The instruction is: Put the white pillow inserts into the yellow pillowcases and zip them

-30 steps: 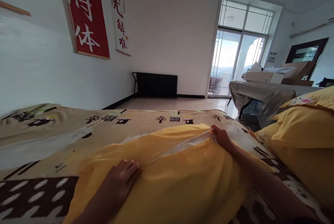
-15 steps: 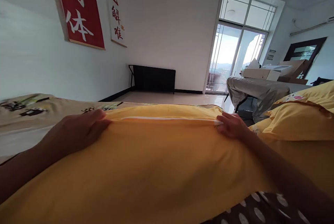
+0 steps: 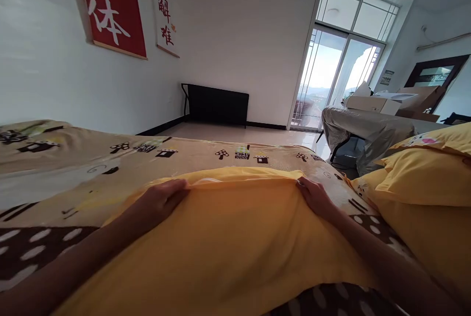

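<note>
A plain yellow pillowcase [image 3: 235,237] hangs stretched between my two hands over the bed, its upper edge showing two layers and a short bit of white strip near the left end. My left hand [image 3: 167,198] is closed on the upper left part of that edge, thumb and fingers pinching the cloth. At the upper right corner my right hand [image 3: 312,196] grips the fabric, with a small white bit showing by its fingertips. Below, the pillowcase spreads toward me and covers part of the bedding.
Under the pillowcase lies a beige and brown patterned blanket [image 3: 198,156]. Yellow pillows [image 3: 423,176] are piled at the right. Beyond stand a plastic-covered table [image 3: 364,122] with boxes [image 3: 371,104], and a black folded panel [image 3: 217,105] against the wall.
Both hands have come lower and closer together, still holding the pillowcase edge. The cloth has dropped, so more of the patterned blanket shows behind it. Less of the white strip is visible.
</note>
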Demonstrator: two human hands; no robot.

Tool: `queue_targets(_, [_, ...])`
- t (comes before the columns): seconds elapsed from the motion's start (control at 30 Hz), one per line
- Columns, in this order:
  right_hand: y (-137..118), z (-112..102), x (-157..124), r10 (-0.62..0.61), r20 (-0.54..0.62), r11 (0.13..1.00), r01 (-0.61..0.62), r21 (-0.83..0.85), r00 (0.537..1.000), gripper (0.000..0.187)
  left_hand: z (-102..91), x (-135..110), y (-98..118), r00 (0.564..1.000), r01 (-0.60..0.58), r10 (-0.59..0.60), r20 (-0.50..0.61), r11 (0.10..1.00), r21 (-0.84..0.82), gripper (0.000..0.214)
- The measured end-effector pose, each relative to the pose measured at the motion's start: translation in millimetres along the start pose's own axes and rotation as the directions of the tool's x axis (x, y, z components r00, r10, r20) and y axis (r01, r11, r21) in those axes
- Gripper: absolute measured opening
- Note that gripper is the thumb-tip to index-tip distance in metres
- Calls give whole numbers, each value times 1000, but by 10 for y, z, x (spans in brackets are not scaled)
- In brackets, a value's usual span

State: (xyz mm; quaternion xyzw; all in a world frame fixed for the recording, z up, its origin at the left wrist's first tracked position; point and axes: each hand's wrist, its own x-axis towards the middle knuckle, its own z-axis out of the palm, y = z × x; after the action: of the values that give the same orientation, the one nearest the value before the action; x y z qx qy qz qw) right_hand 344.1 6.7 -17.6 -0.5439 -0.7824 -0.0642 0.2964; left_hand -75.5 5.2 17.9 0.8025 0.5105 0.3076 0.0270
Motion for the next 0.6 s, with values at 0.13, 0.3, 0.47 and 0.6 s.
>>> queue_targets(0.13, [-2, 142, -28, 29, 82, 998, -24, -55, 996, 32, 117, 10, 41, 981, 164, -161, -112, 986, 17, 29])
queue_targets(0.3, [-245, -407, 193, -219, -85, 954, 195, -229, 972, 33, -260, 23, 283, 940, 263, -247, -237, 964, 39, 26])
queue_targets(0.47, [-483, -832, 297, -348, -148, 913, 299, -279, 926, 32, -883, 5, 236, 911, 327, -238, -338, 914, 240, 44])
queue_targets(0.6, [-492, -558, 284, -361, 36, 926, 362, -110, 932, 32, -914, -63, -46, 980, 195, -196, -25, 935, 296, 55])
